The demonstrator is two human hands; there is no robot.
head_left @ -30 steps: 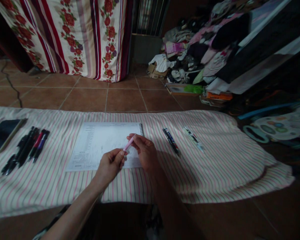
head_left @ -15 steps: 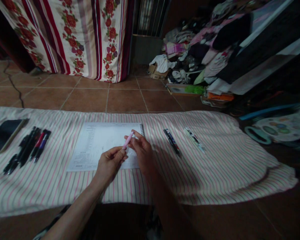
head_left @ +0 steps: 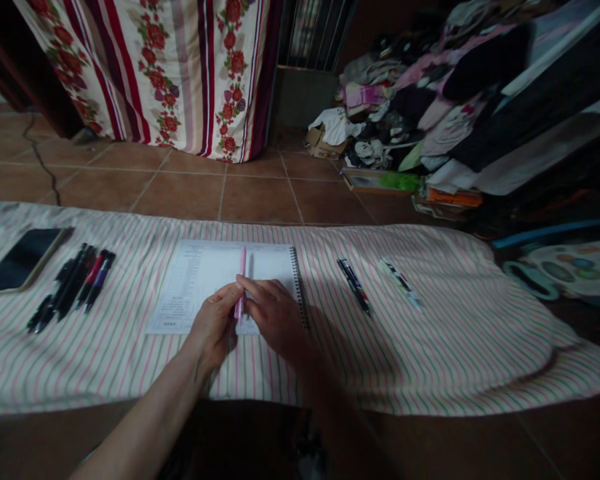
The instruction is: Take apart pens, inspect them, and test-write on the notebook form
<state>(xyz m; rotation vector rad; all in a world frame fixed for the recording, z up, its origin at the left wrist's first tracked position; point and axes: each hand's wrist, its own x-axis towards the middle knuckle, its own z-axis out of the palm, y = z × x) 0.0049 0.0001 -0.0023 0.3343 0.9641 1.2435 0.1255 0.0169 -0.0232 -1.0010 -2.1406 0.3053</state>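
A pink pen (head_left: 243, 261) stands nearly in line with my view, held over the spiral notebook (head_left: 183, 277). My left hand (head_left: 218, 313) pinches it from the left with thumb and fingers. From the right, my right hand (head_left: 273, 312) also grips the pen, its fingertips meeting the left ones near the pen's middle. Below them lies the open notebook page, with printed lines down its left side and a wire binding on its right. The pen's lower end shows between the two hands.
On the striped cloth, a phone (head_left: 23, 260) and several dark pens (head_left: 73, 283) lie at the left. Right of the notebook are a dark pen (head_left: 355, 287) and a white patterned pen (head_left: 401, 283). Beyond are a floral curtain (head_left: 190, 80) and a heap of clothes (head_left: 405, 100).
The pink pen has turned from slanted to nearly straight away from me. My right hand has come down from its upper end to beside my left hand. The view has shifted slightly.
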